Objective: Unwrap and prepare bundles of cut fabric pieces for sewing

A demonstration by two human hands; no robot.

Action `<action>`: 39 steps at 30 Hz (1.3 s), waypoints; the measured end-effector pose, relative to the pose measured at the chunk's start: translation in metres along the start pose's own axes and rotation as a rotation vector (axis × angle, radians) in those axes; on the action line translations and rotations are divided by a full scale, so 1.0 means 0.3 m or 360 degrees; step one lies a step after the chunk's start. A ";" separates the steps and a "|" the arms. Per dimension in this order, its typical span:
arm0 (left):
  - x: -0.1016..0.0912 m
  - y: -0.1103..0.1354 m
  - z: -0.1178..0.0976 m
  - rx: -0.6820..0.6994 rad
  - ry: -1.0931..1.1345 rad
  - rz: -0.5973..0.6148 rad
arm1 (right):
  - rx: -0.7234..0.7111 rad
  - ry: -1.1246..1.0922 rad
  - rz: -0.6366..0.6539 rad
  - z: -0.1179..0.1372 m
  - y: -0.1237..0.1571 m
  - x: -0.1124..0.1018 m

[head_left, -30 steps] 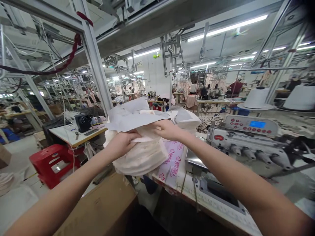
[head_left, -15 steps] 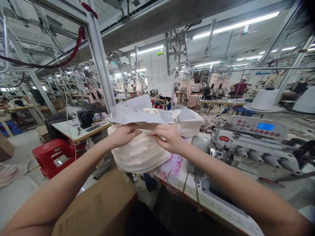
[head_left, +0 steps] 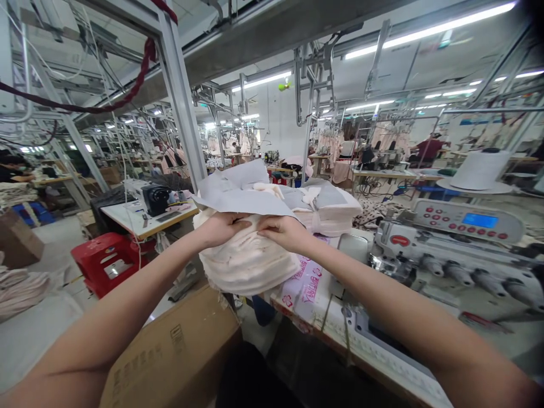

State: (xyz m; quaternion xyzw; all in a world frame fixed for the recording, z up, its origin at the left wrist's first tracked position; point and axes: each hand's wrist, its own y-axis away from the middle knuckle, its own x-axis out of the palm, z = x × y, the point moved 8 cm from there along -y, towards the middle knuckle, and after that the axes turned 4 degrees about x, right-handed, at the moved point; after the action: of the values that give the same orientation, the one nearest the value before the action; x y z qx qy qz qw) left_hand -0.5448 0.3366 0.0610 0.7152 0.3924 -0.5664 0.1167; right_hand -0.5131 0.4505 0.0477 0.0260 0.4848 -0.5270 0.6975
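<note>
Cream, fleecy cloth stack bulges in soft, rumpled, rounded layers at twelve o'clock, partly under a smooth grey sheet; left hand and right hand pinch its upper folds.

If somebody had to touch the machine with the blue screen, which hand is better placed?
Probably the right hand: it's nearer the machine. The left hand is farther away, and both are at the cream fabric stack.

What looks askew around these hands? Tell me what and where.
The thin grey sheeting lies askew atop the rounded stack of cream fabric, by the left hand and right hand: its edges jut up and out rather than lying flat, which looks untidy. No spill or damage stands out.
</note>
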 end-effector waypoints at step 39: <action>0.028 0.044 -0.009 0.0035 -0.0485 0.0015 | -0.0058 -0.0045 -0.0136 -0.005 -0.023 0.029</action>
State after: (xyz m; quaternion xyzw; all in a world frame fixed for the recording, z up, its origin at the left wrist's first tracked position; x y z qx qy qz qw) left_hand -0.5334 0.3331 0.0506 0.6241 0.3605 -0.6721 0.1696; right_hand -0.5195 0.4420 0.0441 -0.0151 0.4851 -0.5476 0.6816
